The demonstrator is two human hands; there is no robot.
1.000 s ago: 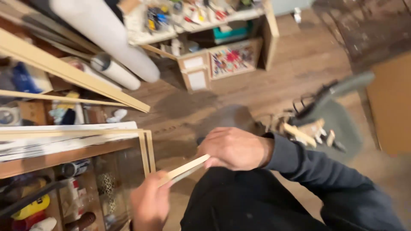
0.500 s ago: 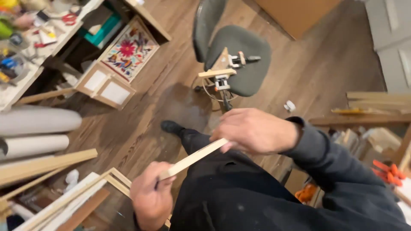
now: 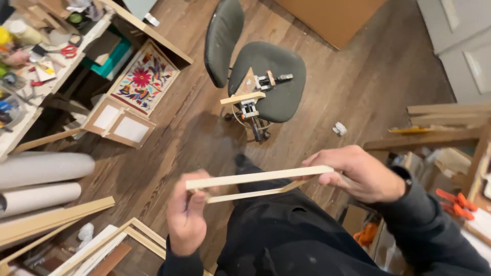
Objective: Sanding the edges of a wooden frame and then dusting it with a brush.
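Two thin wood strips held level over my lap, above the floor.

I'd keep the strips (image 3: 258,184) flush, both ends supported so they don't bow. My left hand (image 3: 185,220) is closed on the near end, fingers (image 3: 197,197) wrapped round it; my right hand (image 3: 360,174) is pinched shut on the far end. The office chair (image 3: 266,76) with clamped wood pieces (image 3: 245,94) stands well apart beyond.

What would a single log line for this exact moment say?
left hand: grips near ends of two wooden strips | right hand: grips far ends | strips: spread apart at the middle | behind: grey office chair
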